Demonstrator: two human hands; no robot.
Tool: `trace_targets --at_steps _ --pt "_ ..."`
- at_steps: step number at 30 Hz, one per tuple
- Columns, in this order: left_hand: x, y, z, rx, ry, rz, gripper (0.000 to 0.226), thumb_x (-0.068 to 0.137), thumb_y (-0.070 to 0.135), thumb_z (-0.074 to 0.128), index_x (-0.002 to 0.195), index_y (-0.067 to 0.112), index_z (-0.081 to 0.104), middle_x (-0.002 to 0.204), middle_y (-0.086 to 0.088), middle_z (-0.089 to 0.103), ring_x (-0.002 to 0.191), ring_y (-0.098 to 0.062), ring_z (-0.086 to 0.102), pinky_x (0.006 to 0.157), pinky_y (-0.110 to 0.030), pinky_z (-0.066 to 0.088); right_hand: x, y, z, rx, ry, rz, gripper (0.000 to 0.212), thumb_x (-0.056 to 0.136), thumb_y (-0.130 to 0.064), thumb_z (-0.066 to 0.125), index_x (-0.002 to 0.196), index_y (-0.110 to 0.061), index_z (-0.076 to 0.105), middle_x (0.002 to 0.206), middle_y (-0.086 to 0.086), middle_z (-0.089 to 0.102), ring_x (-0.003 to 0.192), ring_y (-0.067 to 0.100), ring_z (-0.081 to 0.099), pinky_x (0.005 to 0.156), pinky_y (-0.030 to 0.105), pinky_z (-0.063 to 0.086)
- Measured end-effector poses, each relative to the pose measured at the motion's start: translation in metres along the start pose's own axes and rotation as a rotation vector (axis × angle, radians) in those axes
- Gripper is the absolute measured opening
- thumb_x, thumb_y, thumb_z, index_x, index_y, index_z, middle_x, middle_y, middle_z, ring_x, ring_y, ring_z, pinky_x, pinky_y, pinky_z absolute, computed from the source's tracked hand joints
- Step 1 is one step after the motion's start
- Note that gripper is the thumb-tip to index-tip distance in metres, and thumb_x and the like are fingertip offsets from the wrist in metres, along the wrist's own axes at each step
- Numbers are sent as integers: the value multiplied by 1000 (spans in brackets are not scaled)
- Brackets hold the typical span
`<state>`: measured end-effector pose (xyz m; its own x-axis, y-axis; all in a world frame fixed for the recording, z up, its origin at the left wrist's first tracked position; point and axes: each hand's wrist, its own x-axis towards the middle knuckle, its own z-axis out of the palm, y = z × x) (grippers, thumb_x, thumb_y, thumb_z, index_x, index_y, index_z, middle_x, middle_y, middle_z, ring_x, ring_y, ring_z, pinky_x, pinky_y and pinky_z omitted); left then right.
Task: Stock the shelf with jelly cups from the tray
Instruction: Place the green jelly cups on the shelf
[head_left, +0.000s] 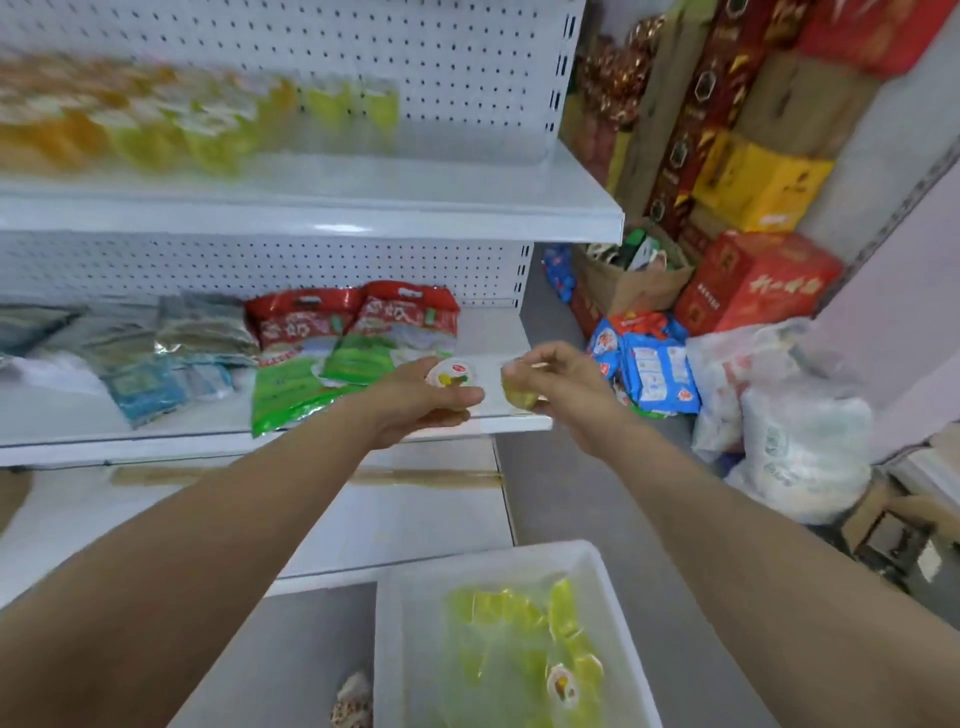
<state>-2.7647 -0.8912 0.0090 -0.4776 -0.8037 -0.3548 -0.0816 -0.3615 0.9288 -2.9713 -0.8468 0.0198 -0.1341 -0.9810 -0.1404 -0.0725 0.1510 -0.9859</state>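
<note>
Showing what appeared to be the transfer step: each hand was raised before the shelving, gripping one jelly cup. The left hand (415, 402) curled around a white-lidded cup (451, 375), its printed lid facing the camera. The right hand (563, 387) pinched a yellow-green cup (519, 396) at its fingertips, just beside the left. The tray (488, 564) of remaining cups (519, 639) lay below both hands and nearer the person. The blurred stocked row (218, 130) stood above and to their left on the upper shelf (467, 182). The next move probably called for lifting both cups to the bare stretch right of that row and setting them upright.
</note>
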Motion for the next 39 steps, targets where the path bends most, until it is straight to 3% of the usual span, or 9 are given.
trace_targets --at_steps 5,8,12,17,22,27,31,34,39 --pt "-29 86 -19 179 48 143 52 70 17 85 116 7 63 111 -17 70 89 -22 68 81 -33 58 7 -97 19 -63 -13 -227 33 76 -16 83 101 -8 64 94 9 68 80 16 64 72 30 54" --pt "-44 132 -32 304 172 196 48 77 31 81 116 18 56 101 -10 74 73 -18 71 77 -40 57 21 -139 30 -90 -22 -323 33 76 -18 83 105 -12 66 105 9 69 86 15 64 71 27 49" --pt "-53 191 -60 579 322 226 65 72 54 79 122 27 46 108 2 63 80 -13 64 67 -28 47 48 -188 46 -126 -64 -387 34 79 -23 81 107 -19 64 112 8 69 89 16 66 71 28 51" --pt "-45 251 -99 749 374 234 35 77 34 82 96 22 55 101 -4 62 81 -18 60 77 -31 55 91 -227 73 -204 -48 -420 38 79 -26 81 111 -21 62 107 6 64 92 19 66 77 37 57" --pt "-9 293 -143 989 508 217 46 74 33 83 105 3 66 106 -11 63 89 -25 58 72 -30 42 151 -247 101 -311 3 -404 47 73 -26 84 113 -27 58 109 5 60 96 22 66 80 39 59" --pt "41 317 -179 1175 548 97 66 75 40 81 128 8 57 127 -8 58 113 -26 57 80 -29 46 209 -248 123 -413 17 -362 54 72 -20 84 118 -23 56 100 -3 65 93 18 65 86 39 57" --pt "80 325 -198 1285 558 72 65 76 46 78 127 8 60 117 -5 63 107 -24 61 84 -29 48 246 -243 142 -370 62 -302 50 73 -13 82 117 -18 58 102 1 61 88 18 60 93 35 54" --pt "100 325 -206 1315 556 88 67 77 46 77 129 8 57 126 -5 61 115 -25 58 93 -32 48 271 -237 151 -328 56 -244 51 70 -6 84 113 -18 60 89 -4 61 86 21 60 95 34 51" --pt "117 324 -217 1325 516 121 57 79 40 78 121 7 58 106 -4 54 111 -27 58 81 -29 42 298 -229 158 -384 61 -249 52 69 -12 85 114 -19 59 97 0 65 90 22 64 92 38 54"
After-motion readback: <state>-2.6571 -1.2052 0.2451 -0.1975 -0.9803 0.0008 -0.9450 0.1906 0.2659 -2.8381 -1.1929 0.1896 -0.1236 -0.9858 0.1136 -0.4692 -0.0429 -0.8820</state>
